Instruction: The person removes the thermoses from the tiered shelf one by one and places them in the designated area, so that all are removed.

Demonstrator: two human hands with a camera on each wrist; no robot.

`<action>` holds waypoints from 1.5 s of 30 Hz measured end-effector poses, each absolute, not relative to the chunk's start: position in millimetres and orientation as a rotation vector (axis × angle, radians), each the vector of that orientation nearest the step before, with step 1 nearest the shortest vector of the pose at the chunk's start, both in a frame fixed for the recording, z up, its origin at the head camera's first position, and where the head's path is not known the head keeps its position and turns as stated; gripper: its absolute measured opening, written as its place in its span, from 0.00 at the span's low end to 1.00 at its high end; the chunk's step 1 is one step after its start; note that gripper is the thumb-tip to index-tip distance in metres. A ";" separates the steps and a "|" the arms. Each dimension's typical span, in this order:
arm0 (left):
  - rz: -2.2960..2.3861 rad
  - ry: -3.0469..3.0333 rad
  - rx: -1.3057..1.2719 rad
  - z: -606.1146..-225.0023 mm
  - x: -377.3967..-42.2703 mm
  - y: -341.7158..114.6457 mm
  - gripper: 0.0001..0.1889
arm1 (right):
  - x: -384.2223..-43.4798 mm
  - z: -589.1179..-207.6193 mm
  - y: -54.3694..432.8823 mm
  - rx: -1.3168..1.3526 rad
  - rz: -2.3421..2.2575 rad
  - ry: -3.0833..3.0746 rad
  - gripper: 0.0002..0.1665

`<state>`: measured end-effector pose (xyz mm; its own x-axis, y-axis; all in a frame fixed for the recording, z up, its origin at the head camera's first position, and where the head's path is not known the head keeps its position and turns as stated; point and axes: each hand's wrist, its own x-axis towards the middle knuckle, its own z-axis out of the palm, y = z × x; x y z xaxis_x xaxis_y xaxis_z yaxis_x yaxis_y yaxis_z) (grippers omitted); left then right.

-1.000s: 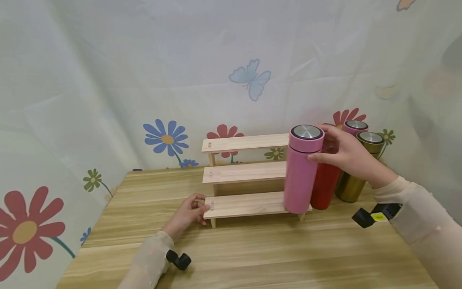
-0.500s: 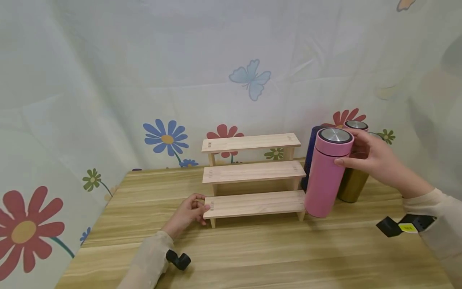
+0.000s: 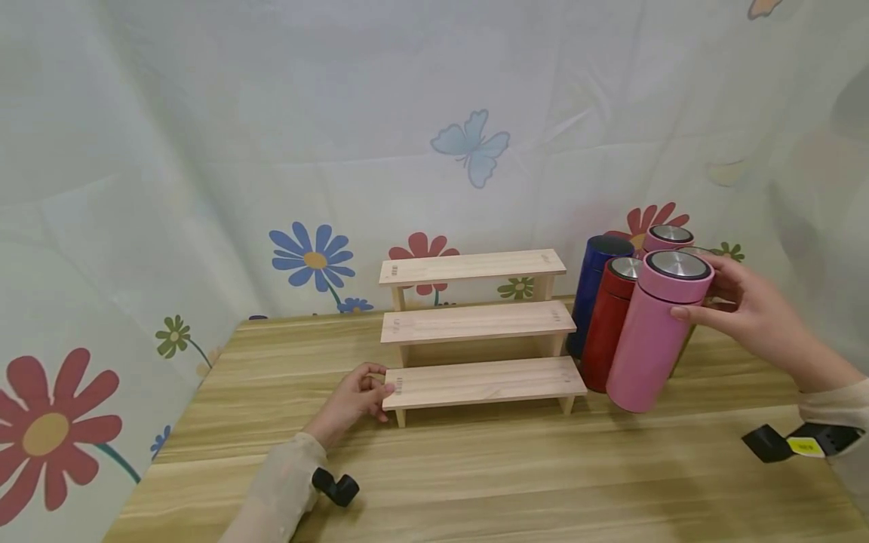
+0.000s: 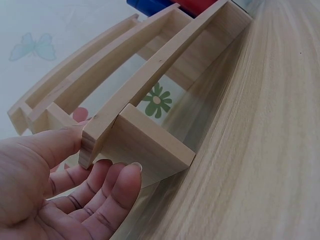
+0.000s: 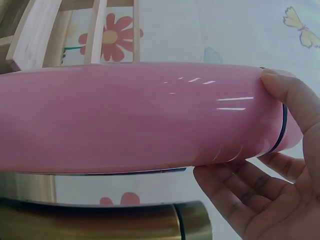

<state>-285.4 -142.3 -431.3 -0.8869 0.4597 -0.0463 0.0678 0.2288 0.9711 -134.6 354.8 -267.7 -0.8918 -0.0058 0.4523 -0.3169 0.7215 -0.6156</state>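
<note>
My right hand (image 3: 706, 294) grips a pink flask (image 3: 652, 339) near its steel lid and holds it tilted just right of a three-step wooden riser (image 3: 475, 324). In the right wrist view the pink flask (image 5: 130, 117) fills the frame, with my thumb (image 5: 292, 97) above it and my fingers (image 5: 235, 192) below. Whether its base touches the table I cannot tell. My left hand (image 3: 380, 392) holds the left end of the lowest step; the wrist view shows the thumb (image 4: 55, 145) on the step's end and the fingers (image 4: 117, 187) curled by its leg (image 4: 150, 145).
A blue flask (image 3: 599, 290), a red flask (image 3: 611, 328) and a second pink flask (image 3: 668, 236) stand right of the riser. A gold flask (image 5: 100, 220) stands behind the held one. The wooden table (image 3: 475, 475) meets a flowered curtain (image 3: 305, 151) behind and at both sides.
My right hand has carried the pink flask rightward, off the right end of the lowest step to beside the red flask. The left hand has stayed on the riser.
</note>
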 end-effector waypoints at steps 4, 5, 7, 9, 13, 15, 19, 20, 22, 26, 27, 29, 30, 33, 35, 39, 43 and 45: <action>1.701 2.180 0.481 -432.2 -285.5 -142.4 0.26 | -133.6 -272.8 360.6 0.203 0.991 -2.512 0.38; 1.701 2.182 0.481 -432.3 -285.4 -142.4 0.27 | -133.6 -274.1 362.0 0.191 0.989 -2.513 0.38; 1.698 2.182 0.489 -432.0 -285.3 -142.5 0.27 | -133.4 -277.0 365.1 0.167 0.976 -2.518 0.39; 1.698 2.181 0.490 -431.5 -285.2 -142.6 0.27 | -133.5 -280.2 368.1 0.152 0.971 -2.517 0.40; 1.701 2.171 0.487 -431.1 -285.5 -142.4 0.26 | -133.6 -286.0 373.2 0.097 0.962 -2.524 0.40; 1.706 2.167 0.480 -431.1 -285.8 -142.2 0.26 | -133.6 -288.8 375.5 0.068 0.959 -2.526 0.41; 1.707 2.162 0.482 -430.7 -286.5 -142.1 0.25 | -133.9 -294.8 380.8 0.035 0.931 -2.534 0.43; 1.706 2.160 0.489 -430.7 -286.6 -142.3 0.25 | -134.2 -296.3 382.2 0.033 0.924 -2.537 0.43; 1.704 2.156 0.498 -430.5 -286.5 -142.8 0.25 | -134.9 -299.1 384.2 0.020 0.911 -2.545 0.43; 1.704 2.152 0.525 -430.1 -286.0 -143.6 0.26 | -135.6 -303.6 386.5 -0.015 0.910 -2.546 0.43; 1.703 2.152 0.523 -429.9 -285.8 -143.7 0.25 | -135.6 -304.5 387.0 -0.025 0.914 -2.545 0.43; 1.703 2.153 0.523 -429.7 -285.5 -143.5 0.25 | -135.5 -306.0 388.1 -0.044 0.917 -2.540 0.43; 1.702 2.155 0.521 -429.5 -285.3 -143.4 0.25 | -135.6 -306.7 388.6 -0.050 0.917 -2.541 0.43; 1.704 2.155 0.516 -429.4 -284.6 -143.3 0.25 | -137.0 -308.6 390.3 -0.066 0.916 -2.549 0.44; 1.706 2.154 0.517 -429.1 -284.1 -143.2 0.26 | -138.3 -309.7 391.1 -0.075 0.914 -2.557 0.45; 1.703 2.156 0.508 -429.7 -284.2 -143.2 0.26 | -139.2 -311.5 392.3 -0.100 0.916 -2.569 0.46; 1.698 2.167 0.490 -431.2 -285.3 -142.9 0.25 | -139.2 -312.6 392.7 -0.114 0.916 -2.572 0.46; 1.698 2.170 0.487 -431.1 -285.4 -143.0 0.25 | -139.6 -312.8 392.7 -0.120 0.916 -2.575 0.47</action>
